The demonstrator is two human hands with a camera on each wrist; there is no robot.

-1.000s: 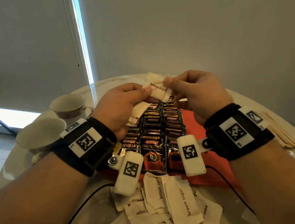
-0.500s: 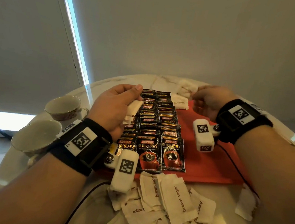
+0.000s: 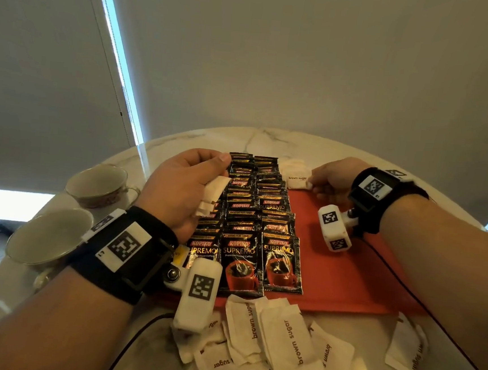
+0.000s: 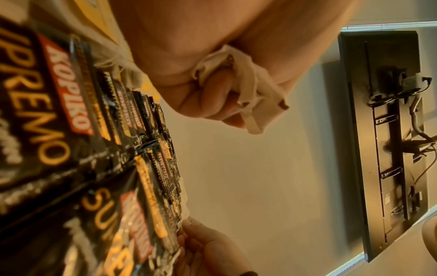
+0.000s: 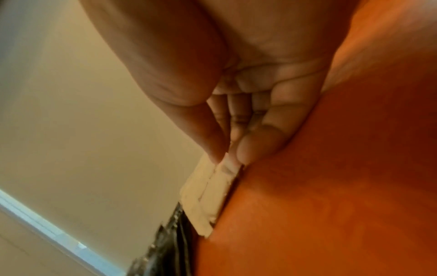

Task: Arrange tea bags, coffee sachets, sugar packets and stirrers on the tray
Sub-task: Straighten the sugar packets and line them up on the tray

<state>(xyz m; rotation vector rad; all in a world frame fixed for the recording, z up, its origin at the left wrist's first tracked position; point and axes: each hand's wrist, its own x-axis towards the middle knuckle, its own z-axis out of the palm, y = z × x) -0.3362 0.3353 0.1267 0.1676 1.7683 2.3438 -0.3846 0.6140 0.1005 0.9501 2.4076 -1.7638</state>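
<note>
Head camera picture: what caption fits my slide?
Right hand places sugar packet beside coffee sachets on red tray.

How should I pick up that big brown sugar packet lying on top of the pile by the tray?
Pinch the brown sugar packet by its far short edge, coming from above. It lies flat on top of the pile, and that edge sticks up near the red tray, so fingers can probably slip under it.
</note>
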